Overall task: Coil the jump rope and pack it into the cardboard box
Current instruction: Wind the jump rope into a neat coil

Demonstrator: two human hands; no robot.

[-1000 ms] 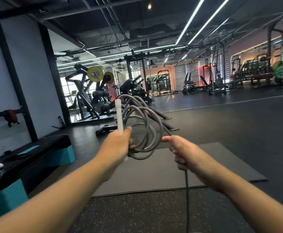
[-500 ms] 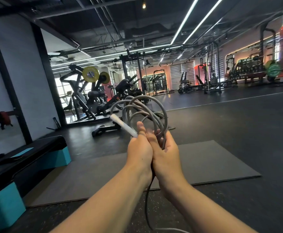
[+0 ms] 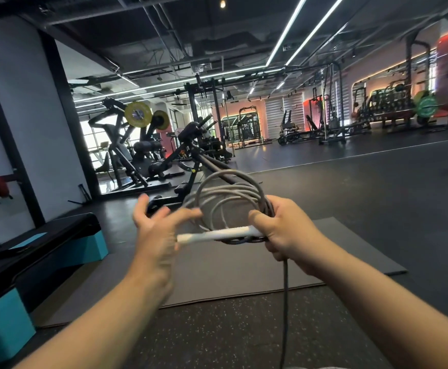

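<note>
1. At chest height in front of the person, the jump rope (image 3: 228, 198) is held up as a bundle of several grey loops above the floor mat (image 3: 244, 267).
2. The loops are gripped on their right side by the right hand (image 3: 284, 233), whose fingers are clenched around the gathered strands.
3. A white handle (image 3: 215, 234) is seen lying almost level across the bottom of the coil, with one end tucked at the right hand.
4. A loose length of rope (image 3: 285, 302) is seen hanging straight down from the right fist.
5. The left hand (image 3: 156, 235) is blurred; its fingers are spread and released, just beside the free end of the handle, and contact cannot be told.
6. A black and teal step platform (image 3: 44, 251) is seen at the left.
</note>
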